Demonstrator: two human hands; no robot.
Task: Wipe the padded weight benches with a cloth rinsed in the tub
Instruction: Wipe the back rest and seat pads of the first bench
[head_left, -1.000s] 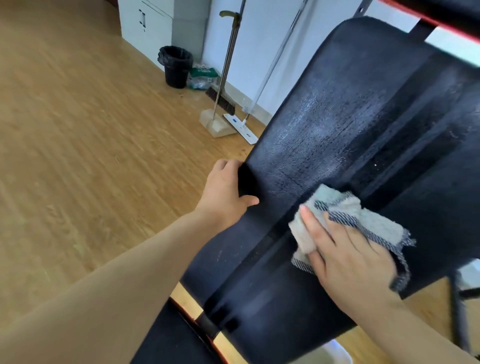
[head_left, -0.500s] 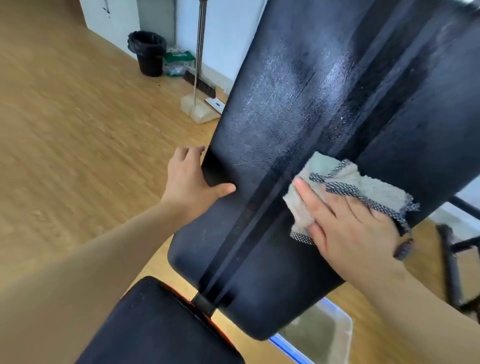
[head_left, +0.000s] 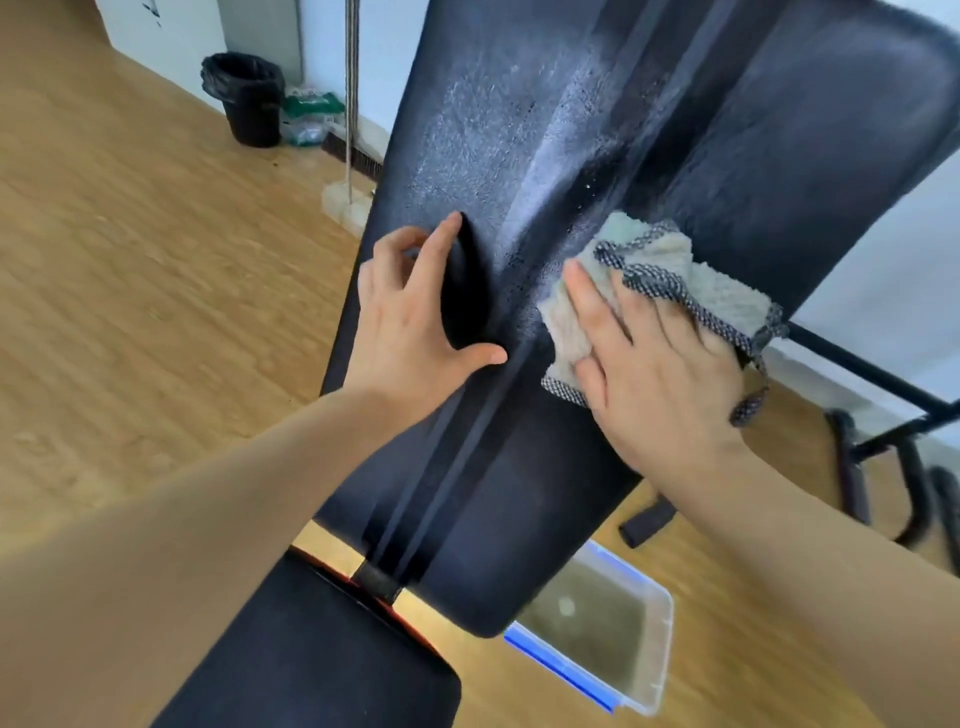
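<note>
Seat: a black padded seat pad (head_left: 311, 649) fills the bottom of the view, with a short black bracket joining it to the pad above.
Tub: a clear plastic tub with a blue rim (head_left: 655, 675) stands on the floor just under the lower right corner of the tilted pad, and it holds murky water.
Backrest: a long black padded back pad (head_left: 519, 493) slopes up and away, with two raised seams down its middle and a wet sheen on its upper half.
Left hand: the left hand (head_left: 410, 338) holds the pad's left edge; its grip is closed on that edge, with the thumb spread on the face and the fingers round the side.
Right hand: the right hand (head_left: 660, 374) lies flat on the cloth and presses it to the pad; its grip is wide, with the fingers straight.
Cloth: a folded cream terry cloth with a grey-checked border (head_left: 670, 270) sits right of the seams, about halfway up the pad, and its corner loop hangs beside the wrist.
Frame: black metal frame tubes (head_left: 872, 374) and foam-covered bars stand to the right, behind the pad.
Floor: a light wooden plank floor (head_left: 130, 260) spreads to the left.
Far wall: a broom's metal pole (head_left: 352, 104), a black lined waste bin (head_left: 249, 98) and a green packet (head_left: 311, 104) stand by the white wall.
</note>
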